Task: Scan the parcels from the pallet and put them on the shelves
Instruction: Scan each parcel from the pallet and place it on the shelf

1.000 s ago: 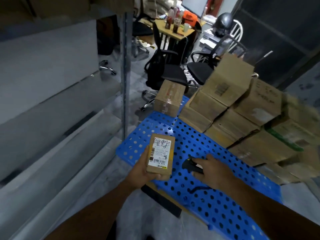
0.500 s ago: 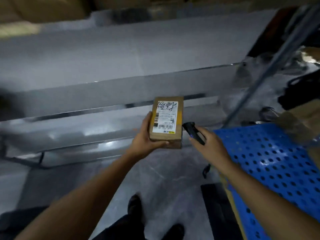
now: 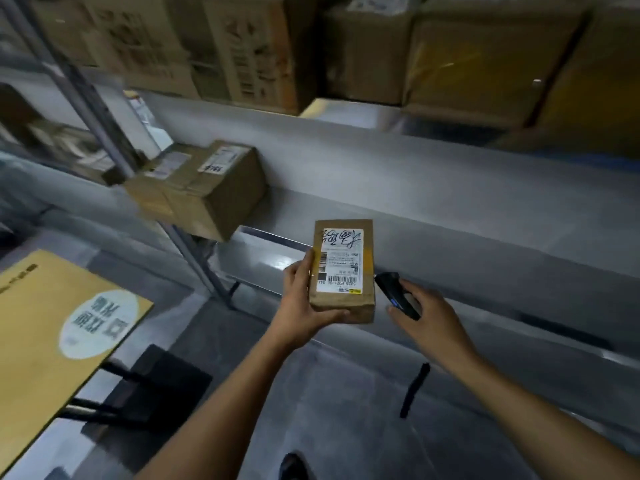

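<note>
At the lower left of the frame lies a flat yellow carton with a round white sticker. Above it, centre left, a taped cardboard box sits on the grey metal shelf. In the middle, the left hand holds the small brown parcel from below, thumb along its left edge. The parcel is in the air in front of the shelf, its shipping label facing up. Just right of it, the right hand is wrapped round a black handheld scanner, whose nose sits beside the parcel's right edge rather than over the label. To scan well, I would turn that nose onto the barcode at the label's near end, keep the thumb off the print and hold the parcel flat. The bare stretch of shelf behind and to the right looks the easiest place to set it.
</note>
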Tool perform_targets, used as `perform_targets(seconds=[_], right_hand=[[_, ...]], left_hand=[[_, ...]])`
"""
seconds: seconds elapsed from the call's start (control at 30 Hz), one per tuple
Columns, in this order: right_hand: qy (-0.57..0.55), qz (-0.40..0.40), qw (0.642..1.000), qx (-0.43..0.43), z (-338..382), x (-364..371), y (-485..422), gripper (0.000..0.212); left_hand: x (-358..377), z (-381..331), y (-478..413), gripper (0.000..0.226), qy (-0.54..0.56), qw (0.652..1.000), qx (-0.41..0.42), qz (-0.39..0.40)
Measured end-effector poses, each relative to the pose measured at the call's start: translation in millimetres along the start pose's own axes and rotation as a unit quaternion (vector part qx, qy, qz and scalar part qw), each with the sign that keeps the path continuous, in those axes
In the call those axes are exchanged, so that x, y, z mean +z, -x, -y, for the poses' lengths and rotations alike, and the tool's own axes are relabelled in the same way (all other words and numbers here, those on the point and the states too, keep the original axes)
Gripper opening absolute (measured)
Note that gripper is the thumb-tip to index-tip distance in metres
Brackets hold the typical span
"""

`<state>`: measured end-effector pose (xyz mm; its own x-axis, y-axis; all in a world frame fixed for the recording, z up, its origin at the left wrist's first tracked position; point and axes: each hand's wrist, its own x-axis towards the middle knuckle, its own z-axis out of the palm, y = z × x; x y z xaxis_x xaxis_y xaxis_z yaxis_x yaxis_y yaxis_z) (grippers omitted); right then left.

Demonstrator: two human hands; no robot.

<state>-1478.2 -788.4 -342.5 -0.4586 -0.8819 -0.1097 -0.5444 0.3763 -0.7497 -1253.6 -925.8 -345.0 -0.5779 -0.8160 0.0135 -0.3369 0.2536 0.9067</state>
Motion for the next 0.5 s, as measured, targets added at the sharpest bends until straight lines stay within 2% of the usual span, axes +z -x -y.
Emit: perform_targets(seconds=[0.2,0.37,0.43,0.5], right_hand=[[0.055,0.068,0.996,0.012,72,83,-103,0.062],[0.074,0.096,0.992,0.032,95,119,-183,0.061],[0.071,0.111,0.991,0.033,101,130,-214,0.061],[0.071,0.13,0.989,0.029,107,139,-245,0.061]], left_hand=[[-102,64,-70,0.125,-0.038,0.997,-0.06,-0.018],[-126,106,-137,0.112,-0.036,0.996,-0.074,-0.045],[-124,117,-157,0.101,-0.087,0.989,-0.054,-0.107],[-116,126,-170,0.091,-0.187,0.964,-0.016,-0.19]])
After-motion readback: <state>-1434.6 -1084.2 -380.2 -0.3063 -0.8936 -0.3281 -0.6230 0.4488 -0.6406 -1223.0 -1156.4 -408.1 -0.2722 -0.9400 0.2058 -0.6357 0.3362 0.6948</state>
